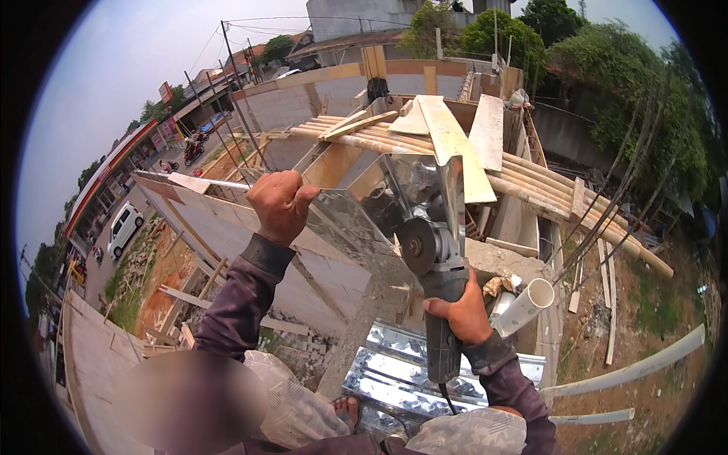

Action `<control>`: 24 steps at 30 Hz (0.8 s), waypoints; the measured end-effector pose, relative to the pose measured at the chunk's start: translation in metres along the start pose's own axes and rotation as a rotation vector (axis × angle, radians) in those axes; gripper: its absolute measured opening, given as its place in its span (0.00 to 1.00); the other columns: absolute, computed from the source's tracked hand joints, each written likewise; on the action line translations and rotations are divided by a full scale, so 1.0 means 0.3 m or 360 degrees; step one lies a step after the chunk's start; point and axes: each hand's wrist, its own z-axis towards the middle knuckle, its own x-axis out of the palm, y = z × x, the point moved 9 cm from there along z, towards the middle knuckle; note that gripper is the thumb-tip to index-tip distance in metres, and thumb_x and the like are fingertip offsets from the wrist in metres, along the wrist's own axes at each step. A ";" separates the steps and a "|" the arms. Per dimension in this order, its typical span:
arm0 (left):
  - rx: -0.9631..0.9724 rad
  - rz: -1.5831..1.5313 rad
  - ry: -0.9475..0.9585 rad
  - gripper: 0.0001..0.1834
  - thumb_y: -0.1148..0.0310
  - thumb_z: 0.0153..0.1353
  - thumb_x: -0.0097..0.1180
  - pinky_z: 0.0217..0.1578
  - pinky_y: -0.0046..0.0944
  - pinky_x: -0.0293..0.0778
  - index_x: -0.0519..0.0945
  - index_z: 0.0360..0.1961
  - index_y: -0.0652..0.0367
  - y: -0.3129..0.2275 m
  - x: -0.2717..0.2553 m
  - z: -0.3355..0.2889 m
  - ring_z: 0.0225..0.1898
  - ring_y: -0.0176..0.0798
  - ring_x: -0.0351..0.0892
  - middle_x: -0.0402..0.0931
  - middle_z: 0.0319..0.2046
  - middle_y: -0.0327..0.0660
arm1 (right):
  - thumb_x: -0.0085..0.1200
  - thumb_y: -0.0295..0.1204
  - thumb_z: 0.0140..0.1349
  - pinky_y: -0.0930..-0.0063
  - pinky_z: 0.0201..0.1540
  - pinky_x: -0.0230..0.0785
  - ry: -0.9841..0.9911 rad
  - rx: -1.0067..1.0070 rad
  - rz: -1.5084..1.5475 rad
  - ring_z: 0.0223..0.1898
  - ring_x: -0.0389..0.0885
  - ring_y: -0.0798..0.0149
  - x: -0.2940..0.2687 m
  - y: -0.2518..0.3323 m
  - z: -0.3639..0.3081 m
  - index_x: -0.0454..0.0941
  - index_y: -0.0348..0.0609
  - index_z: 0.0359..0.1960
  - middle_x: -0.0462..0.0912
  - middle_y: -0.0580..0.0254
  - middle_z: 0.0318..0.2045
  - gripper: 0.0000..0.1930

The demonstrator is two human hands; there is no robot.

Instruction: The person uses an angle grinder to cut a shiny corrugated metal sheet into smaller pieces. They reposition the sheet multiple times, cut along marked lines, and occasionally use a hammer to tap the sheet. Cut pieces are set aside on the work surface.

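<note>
My left hand is closed on the upper left edge of a shiny, folded metal sheet, which stands raised in front of me. Wrapped round the dark body of an angle grinder is my right hand, thumb across the near side. The grinder points up and away, and its round disc overlaps the sheet's mirror-like face; whether it touches cannot be told. A cord drops from the grinder's lower end. Below lie several ribbed shiny metal sheets, near my bare foot.
Bamboo poles and loose planks lie across the wall tops ahead. Thin steel bars stick up at right. White plastic pipes jut out beside my right arm. A rough concrete wall top runs below, with a drop to rubble at left.
</note>
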 end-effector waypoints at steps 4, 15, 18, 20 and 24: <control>0.0024 0.0023 0.0003 0.38 0.34 0.69 0.47 0.21 0.44 0.57 0.62 0.15 0.56 -0.006 0.003 0.003 0.15 0.47 0.62 0.57 0.13 0.42 | 0.70 0.23 0.47 0.65 0.51 0.76 -0.0015 0.0031 -0.0009 0.47 0.81 0.60 0.000 0.002 -0.003 0.60 0.34 0.64 0.78 0.53 0.49 0.41; 0.0022 0.0011 0.0025 0.38 0.33 0.69 0.46 0.21 0.44 0.57 0.62 0.15 0.56 0.000 0.011 0.000 0.15 0.47 0.62 0.57 0.13 0.42 | 0.70 0.25 0.47 0.65 0.52 0.76 -0.0028 0.0003 -0.0048 0.48 0.81 0.60 -0.005 -0.008 -0.001 0.60 0.33 0.64 0.79 0.52 0.48 0.42; 0.0015 0.0015 0.0018 0.38 0.33 0.68 0.46 0.21 0.44 0.57 0.62 0.15 0.56 -0.002 0.011 0.002 0.15 0.47 0.62 0.57 0.13 0.42 | 0.70 0.24 0.47 0.65 0.53 0.76 -0.0038 -0.0023 -0.0065 0.48 0.81 0.59 -0.006 -0.006 0.000 0.59 0.32 0.65 0.79 0.51 0.49 0.43; 0.0012 0.0010 0.0010 0.38 0.33 0.68 0.47 0.21 0.44 0.58 0.63 0.15 0.56 -0.005 0.010 0.004 0.15 0.48 0.62 0.57 0.13 0.43 | 0.70 0.25 0.47 0.65 0.53 0.75 -0.0036 -0.0021 -0.0042 0.48 0.81 0.59 -0.005 -0.005 -0.002 0.59 0.32 0.65 0.79 0.51 0.49 0.43; 0.0024 0.0033 0.0002 0.38 0.33 0.68 0.47 0.21 0.44 0.58 0.63 0.16 0.56 -0.012 0.009 0.008 0.15 0.48 0.62 0.57 0.13 0.43 | 0.70 0.24 0.47 0.65 0.53 0.76 -0.0038 0.0009 -0.0048 0.48 0.81 0.59 -0.005 -0.008 -0.006 0.59 0.32 0.65 0.79 0.51 0.49 0.43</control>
